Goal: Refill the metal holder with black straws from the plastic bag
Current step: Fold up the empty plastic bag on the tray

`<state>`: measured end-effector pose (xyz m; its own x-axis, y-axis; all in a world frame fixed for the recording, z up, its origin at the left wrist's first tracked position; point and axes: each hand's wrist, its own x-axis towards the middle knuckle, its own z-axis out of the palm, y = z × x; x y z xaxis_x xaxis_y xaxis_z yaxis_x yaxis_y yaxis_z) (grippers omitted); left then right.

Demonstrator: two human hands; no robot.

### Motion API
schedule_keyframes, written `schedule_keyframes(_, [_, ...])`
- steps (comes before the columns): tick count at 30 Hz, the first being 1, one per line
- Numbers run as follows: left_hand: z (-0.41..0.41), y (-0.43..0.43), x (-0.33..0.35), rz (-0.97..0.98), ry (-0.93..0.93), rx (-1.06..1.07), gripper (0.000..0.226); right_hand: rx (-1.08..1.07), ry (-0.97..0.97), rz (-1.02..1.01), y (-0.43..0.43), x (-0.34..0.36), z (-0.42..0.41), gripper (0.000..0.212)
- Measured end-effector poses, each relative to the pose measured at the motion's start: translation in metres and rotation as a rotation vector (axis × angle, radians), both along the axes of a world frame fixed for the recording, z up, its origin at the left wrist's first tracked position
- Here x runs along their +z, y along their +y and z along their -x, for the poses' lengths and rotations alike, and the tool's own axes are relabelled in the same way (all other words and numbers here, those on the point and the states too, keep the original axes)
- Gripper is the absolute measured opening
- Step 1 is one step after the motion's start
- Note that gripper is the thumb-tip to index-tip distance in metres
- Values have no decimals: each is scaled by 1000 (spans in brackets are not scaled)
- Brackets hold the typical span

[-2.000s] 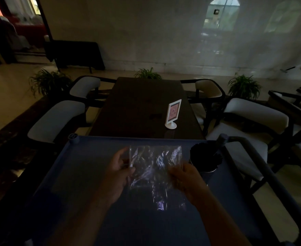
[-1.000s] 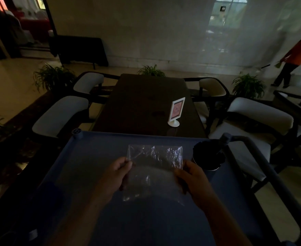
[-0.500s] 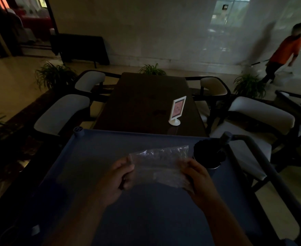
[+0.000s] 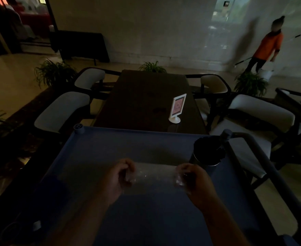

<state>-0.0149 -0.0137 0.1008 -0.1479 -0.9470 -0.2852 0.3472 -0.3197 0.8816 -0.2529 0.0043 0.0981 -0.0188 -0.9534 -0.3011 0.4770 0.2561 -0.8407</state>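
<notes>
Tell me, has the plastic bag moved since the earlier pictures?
Yes. The plastic bag dropped lower and flatter between both hands, now below the metal holder's rim.

The plastic bag (image 4: pixel 155 176) is clear, thin film, crinkled and faintly glossy where it catches light. At about two o'clock from it, the metal holder (image 4: pixel 202 161) shows a smooth, dully shining wall, and the black straws (image 4: pixel 207 148) in it look matt. The cart top (image 4: pixel 110 148) is smooth, matt blue plastic. Beyond, the table (image 4: pixel 142 103) is dark, slightly glossy wood.
</notes>
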Motion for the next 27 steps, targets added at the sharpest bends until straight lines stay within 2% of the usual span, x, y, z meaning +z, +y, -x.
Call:
schedule_keyframes(1, [-1, 1, 0, 26, -63, -7, 46, 14, 44, -36, 0, 1, 0, 31])
schedule_keyframes(3, [-4, 1, 0, 153, -239, -49, 35, 47, 137, -56, 2, 2, -1, 39])
schedule_keyframes(5, [-7, 2, 1, 252, -364, -119, 27, 91, 212, -17, 5, 5, -2, 29])
schedule_keyframes(7, [-9, 2, -3, 272, -359, -145, 35, 165, 257, 25, 9, 6, -4, 8])
schedule_keyframes(8, [-9, 3, -4, 271, -340, -150, 39, 177, 281, 36, 9, 6, -5, 9])
schedule_keyframes(10, [-12, 4, -7, 260, -314, -146, 36, 155, 327, 50, 9, 3, -5, 24])
schedule_keyframes(13, [-13, 8, -10, 226, -314, -145, 21, 134, 401, 77, 10, -1, -8, 42])
schedule_keyframes(15, [-15, 10, -12, 179, -325, -169, 37, 133, 445, 106, 12, -6, -10, 51])
schedule_keyframes(17, [-20, 9, -13, 113, -360, -213, 47, 144, 466, 112, 12, -9, -12, 55])
schedule_keyframes(21, [-32, 4, -13, -17, -400, -446, 34, 213, 570, 114, 9, -11, -16, 59])
schedule_keyframes(24, [-27, 7, -7, -20, -390, -578, 22, 297, 617, 135, 5, -9, -19, 62])
schedule_keyframes(27, [-10, 11, -9, -34, -413, -687, 30, 403, 615, 159, -1, -7, -23, 64])
